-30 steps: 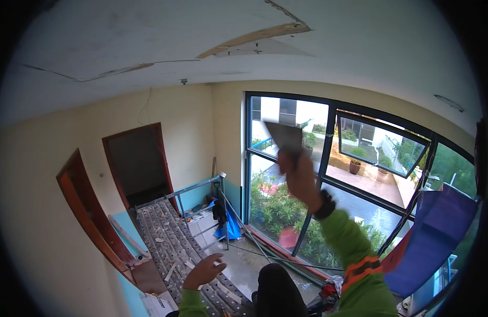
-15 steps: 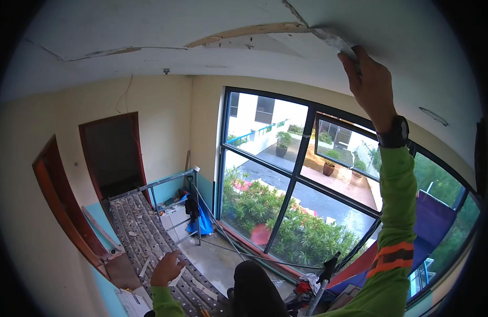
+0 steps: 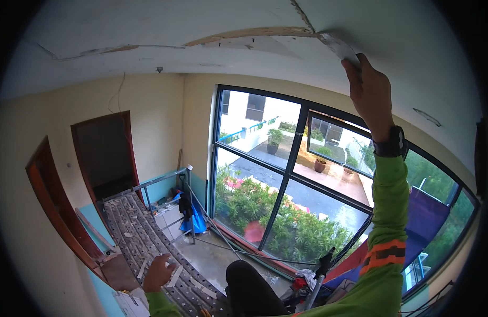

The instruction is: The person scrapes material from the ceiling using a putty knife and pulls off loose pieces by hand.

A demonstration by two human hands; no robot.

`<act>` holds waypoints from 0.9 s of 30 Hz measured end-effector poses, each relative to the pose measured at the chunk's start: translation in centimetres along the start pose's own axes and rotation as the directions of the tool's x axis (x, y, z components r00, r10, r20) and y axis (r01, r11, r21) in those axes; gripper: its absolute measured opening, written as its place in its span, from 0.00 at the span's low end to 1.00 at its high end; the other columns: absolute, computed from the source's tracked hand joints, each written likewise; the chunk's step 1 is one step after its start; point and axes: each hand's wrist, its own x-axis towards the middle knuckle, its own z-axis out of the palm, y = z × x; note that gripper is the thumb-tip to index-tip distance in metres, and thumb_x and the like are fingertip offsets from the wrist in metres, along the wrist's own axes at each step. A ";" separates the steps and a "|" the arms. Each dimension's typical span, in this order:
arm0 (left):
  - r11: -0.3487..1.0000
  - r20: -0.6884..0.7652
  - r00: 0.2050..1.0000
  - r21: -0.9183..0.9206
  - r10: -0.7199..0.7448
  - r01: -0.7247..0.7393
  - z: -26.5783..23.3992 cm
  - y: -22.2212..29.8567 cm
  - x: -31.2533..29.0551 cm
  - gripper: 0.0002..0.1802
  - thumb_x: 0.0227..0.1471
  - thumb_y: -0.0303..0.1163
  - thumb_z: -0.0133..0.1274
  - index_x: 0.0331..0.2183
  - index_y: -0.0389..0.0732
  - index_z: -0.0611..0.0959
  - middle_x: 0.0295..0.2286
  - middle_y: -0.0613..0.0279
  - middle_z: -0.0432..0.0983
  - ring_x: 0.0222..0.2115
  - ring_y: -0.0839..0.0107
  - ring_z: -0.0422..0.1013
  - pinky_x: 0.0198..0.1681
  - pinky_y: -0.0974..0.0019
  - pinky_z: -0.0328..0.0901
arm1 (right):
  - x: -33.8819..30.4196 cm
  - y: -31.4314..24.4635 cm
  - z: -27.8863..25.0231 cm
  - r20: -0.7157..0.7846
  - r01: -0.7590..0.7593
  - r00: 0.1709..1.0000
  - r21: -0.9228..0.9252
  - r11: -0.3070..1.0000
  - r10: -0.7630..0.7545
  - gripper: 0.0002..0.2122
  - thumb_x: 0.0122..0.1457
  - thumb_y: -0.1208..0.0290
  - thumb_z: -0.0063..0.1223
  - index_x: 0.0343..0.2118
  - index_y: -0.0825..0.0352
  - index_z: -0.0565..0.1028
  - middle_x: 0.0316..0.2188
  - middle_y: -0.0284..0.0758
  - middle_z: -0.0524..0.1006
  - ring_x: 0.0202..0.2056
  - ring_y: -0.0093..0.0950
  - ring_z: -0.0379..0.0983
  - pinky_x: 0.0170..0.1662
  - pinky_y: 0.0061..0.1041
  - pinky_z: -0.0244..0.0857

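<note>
My right hand (image 3: 372, 92) is raised to the ceiling (image 3: 164, 26), its fingers closed round a putty knife (image 3: 337, 45). The knife's blade touches the right end of a long brown gap (image 3: 249, 33) where the ceiling surface is broken away. A narrower crack (image 3: 303, 15) meets the gap close to the blade. Low on the left, my left hand (image 3: 158, 273) hovers over the perforated metal scaffold planks (image 3: 141, 224), fingers loosely bent and apart, with nothing seen in them. My dark-clad knee (image 3: 249, 282) shows at the bottom.
A metal rail (image 3: 159, 178) stands at the planks' far end, near a blue bag (image 3: 200, 219). Large framed windows (image 3: 286, 179) fill the right side. Two doorways, one dark (image 3: 107, 153), open on the left. Poles and cloths (image 3: 307, 280) lie at lower right.
The view has shifted slightly, so the room sits a little further left. The putty knife stays at the gap's right end, its handle tilted a bit lower. My left hand remains low over the planks.
</note>
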 end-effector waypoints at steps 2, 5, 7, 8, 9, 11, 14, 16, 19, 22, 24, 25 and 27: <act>1.000 -0.010 1.000 -0.019 -0.017 0.017 -1.0 0.0 0.1 0.29 0.50 0.43 0.56 0.50 0.38 0.74 0.45 0.43 0.71 0.45 0.49 0.69 0.49 0.54 0.64 | 0.0 -0.1 0.1 -0.013 0.007 1.000 0.001 1.000 -0.007 0.09 0.64 0.63 0.46 0.33 0.65 0.71 0.16 0.40 0.74 0.18 0.39 0.72 0.21 0.35 0.64; 0.998 -0.030 0.999 0.046 -0.043 0.044 -1.5 1.1 -0.6 0.28 0.50 0.43 0.56 0.50 0.38 0.74 0.44 0.44 0.72 0.43 0.49 0.70 0.46 0.53 0.65 | 0.0 -0.7 0.3 -0.029 -0.011 1.000 -0.011 1.000 0.010 0.09 0.64 0.64 0.46 0.33 0.65 0.71 0.16 0.40 0.73 0.17 0.40 0.72 0.21 0.34 0.64; 0.999 -0.002 0.999 -0.007 -0.053 0.053 -1.7 1.4 -0.8 0.28 0.50 0.43 0.56 0.51 0.39 0.74 0.44 0.44 0.72 0.44 0.49 0.70 0.47 0.54 0.65 | -0.1 -1.3 0.6 -0.034 -0.030 0.999 -0.028 0.999 0.029 0.09 0.64 0.64 0.46 0.33 0.65 0.71 0.15 0.40 0.73 0.17 0.40 0.72 0.21 0.34 0.64; 0.996 0.025 0.998 -0.056 -0.065 0.066 -1.7 1.5 -0.8 0.28 0.50 0.43 0.55 0.51 0.39 0.74 0.45 0.44 0.71 0.45 0.49 0.70 0.48 0.54 0.64 | -0.2 -1.6 0.8 -0.028 -0.070 0.997 -0.013 0.997 0.070 0.09 0.63 0.64 0.47 0.33 0.65 0.71 0.15 0.40 0.72 0.17 0.40 0.72 0.21 0.34 0.64; 0.996 0.023 0.998 -0.061 -0.062 0.064 -1.6 1.5 -0.7 0.28 0.50 0.43 0.55 0.51 0.39 0.74 0.45 0.44 0.71 0.45 0.49 0.70 0.48 0.54 0.64 | -0.1 -1.7 0.9 -0.022 -0.110 0.994 0.003 0.994 0.110 0.09 0.63 0.65 0.47 0.33 0.66 0.71 0.15 0.40 0.72 0.17 0.40 0.72 0.21 0.34 0.64; 0.997 0.047 0.996 -0.030 -0.070 0.072 -1.3 1.3 -0.6 0.28 0.51 0.44 0.54 0.51 0.40 0.74 0.47 0.44 0.70 0.48 0.49 0.68 0.52 0.55 0.62 | 0.0 -1.7 0.7 -0.009 -0.105 0.994 -0.012 0.994 0.104 0.09 0.63 0.65 0.47 0.33 0.66 0.70 0.15 0.40 0.72 0.17 0.40 0.72 0.21 0.34 0.64; 0.995 0.074 0.992 -0.012 -0.098 0.099 -1.1 1.3 -0.5 0.28 0.51 0.44 0.53 0.52 0.41 0.73 0.49 0.44 0.69 0.51 0.50 0.66 0.54 0.55 0.61 | 0.4 -1.3 0.4 -0.019 -0.015 1.000 -0.043 0.999 0.014 0.10 0.63 0.64 0.47 0.33 0.67 0.70 0.15 0.39 0.73 0.16 0.39 0.72 0.20 0.34 0.64; 0.997 0.079 0.994 -0.004 -0.079 0.080 -0.4 0.6 0.1 0.29 0.51 0.44 0.53 0.52 0.41 0.73 0.49 0.45 0.70 0.51 0.49 0.66 0.54 0.56 0.61 | 1.1 -0.9 -0.1 -0.041 0.068 0.997 -0.064 0.996 -0.071 0.10 0.63 0.64 0.48 0.33 0.67 0.70 0.15 0.39 0.73 0.16 0.38 0.72 0.20 0.33 0.65; 0.999 0.071 0.997 -0.003 -0.034 0.034 0.7 -0.1 0.5 0.29 0.51 0.43 0.54 0.52 0.41 0.73 0.49 0.44 0.70 0.51 0.49 0.66 0.54 0.56 0.61 | 1.7 -0.2 -0.8 0.005 0.138 0.990 -0.080 0.987 -0.138 0.09 0.62 0.65 0.48 0.34 0.66 0.70 0.14 0.39 0.74 0.16 0.36 0.72 0.20 0.31 0.66; 1.000 0.090 0.996 -0.010 -0.022 0.023 1.2 0.4 1.0 0.29 0.50 0.43 0.54 0.52 0.40 0.73 0.49 0.44 0.70 0.50 0.49 0.66 0.54 0.55 0.61 | 1.4 -0.2 -0.6 0.033 0.183 0.983 -0.199 0.963 -0.180 0.07 0.61 0.67 0.50 0.34 0.65 0.70 0.17 0.38 0.74 0.18 0.35 0.73 0.21 0.30 0.67; 0.999 0.118 0.992 -0.013 -0.043 0.045 1.6 0.5 1.2 0.28 0.50 0.43 0.55 0.52 0.40 0.73 0.49 0.44 0.70 0.50 0.49 0.66 0.54 0.55 0.61 | 0.8 -1.0 -0.6 0.093 0.290 0.957 -0.283 0.914 -0.274 0.06 0.60 0.68 0.52 0.33 0.64 0.70 0.19 0.36 0.75 0.20 0.33 0.74 0.22 0.28 0.68; 1.000 0.109 0.994 -0.004 -0.023 0.024 1.9 0.6 1.7 0.28 0.50 0.43 0.55 0.51 0.41 0.73 0.48 0.44 0.70 0.50 0.50 0.67 0.53 0.55 0.62 | 0.8 -0.7 -0.8 0.095 0.289 0.957 -0.280 0.916 -0.273 0.06 0.60 0.68 0.52 0.33 0.64 0.70 0.19 0.36 0.75 0.20 0.33 0.74 0.22 0.28 0.68; 1.000 0.099 0.995 0.008 -0.009 0.008 2.1 0.6 1.9 0.28 0.50 0.43 0.55 0.51 0.41 0.74 0.48 0.44 0.70 0.50 0.50 0.67 0.53 0.55 0.62 | 0.9 -0.1 -0.8 0.066 0.350 0.936 -0.293 0.890 -0.346 0.07 0.59 0.67 0.53 0.33 0.64 0.70 0.21 0.36 0.75 0.21 0.33 0.74 0.22 0.27 0.67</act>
